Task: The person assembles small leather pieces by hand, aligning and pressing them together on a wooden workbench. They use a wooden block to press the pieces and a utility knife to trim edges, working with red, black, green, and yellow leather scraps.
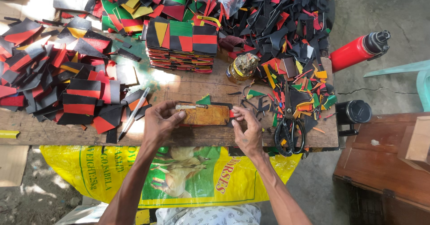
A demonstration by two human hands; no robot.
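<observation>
Black piece mostly hidden under brown template; chair cut off.

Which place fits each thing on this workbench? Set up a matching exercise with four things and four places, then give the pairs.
Things:
1. scissors
2. red bottle
3. pen
4. glass jar

Places:
A. left of the left hand
B. off the table's right end
C. right of the right hand
D. beside the stacked pieces

Pairs: 1-C, 2-B, 3-A, 4-D
</observation>
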